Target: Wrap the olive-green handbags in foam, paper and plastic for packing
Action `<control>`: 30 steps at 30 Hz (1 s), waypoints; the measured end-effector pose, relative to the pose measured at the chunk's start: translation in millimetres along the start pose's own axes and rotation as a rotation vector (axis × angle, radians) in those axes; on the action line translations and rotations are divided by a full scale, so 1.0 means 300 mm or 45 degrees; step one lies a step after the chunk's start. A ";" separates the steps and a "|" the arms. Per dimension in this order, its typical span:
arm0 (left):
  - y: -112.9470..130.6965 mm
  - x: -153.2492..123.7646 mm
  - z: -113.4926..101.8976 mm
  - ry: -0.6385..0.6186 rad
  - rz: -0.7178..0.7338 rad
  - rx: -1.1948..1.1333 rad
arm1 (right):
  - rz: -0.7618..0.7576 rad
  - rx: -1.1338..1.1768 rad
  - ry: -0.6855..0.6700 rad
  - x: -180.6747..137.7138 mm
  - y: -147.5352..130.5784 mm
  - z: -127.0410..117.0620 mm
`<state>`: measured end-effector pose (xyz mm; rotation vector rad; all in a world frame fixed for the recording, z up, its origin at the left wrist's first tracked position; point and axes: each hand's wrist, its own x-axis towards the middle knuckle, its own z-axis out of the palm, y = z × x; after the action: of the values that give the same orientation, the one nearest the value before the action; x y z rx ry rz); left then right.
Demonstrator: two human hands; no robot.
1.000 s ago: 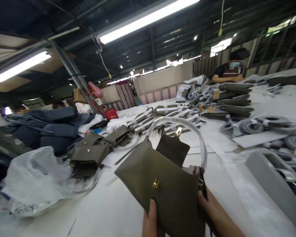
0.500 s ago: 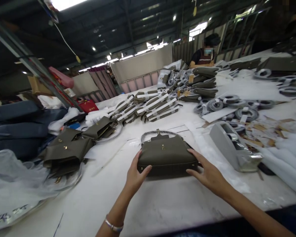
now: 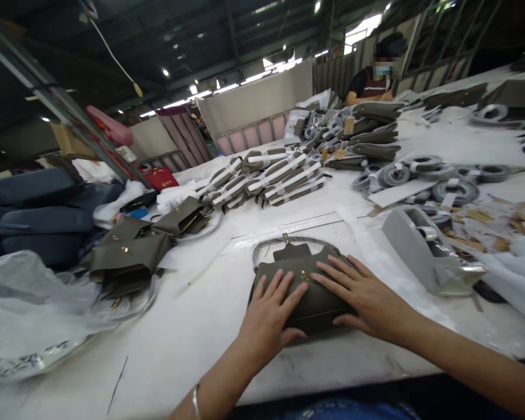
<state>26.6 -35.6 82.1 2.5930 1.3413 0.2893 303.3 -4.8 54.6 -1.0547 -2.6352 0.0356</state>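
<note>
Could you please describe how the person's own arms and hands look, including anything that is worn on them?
The left hand and right hand are without gloves. No sleeve shows on the left forearm or right forearm. A thin silver-coloured bracelet is on the left arm near the wrist; none shows on the right.

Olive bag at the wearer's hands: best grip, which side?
I'd take the handbag by its two short ends, left hand from the left, right hand from the right. It lies clasp-up on the table, broad and low. The handle lies at the far edge, and the clasp sits mid-panel, away from both ends.
</note>
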 end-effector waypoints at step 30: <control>-0.070 -0.094 0.330 0.348 0.187 0.161 | -0.535 0.181 -0.266 1.178 -0.254 0.329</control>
<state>20.7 -56.0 -20.7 2.8460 1.2879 0.6221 -17.9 187.7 65.3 -0.4596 -2.9358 0.2488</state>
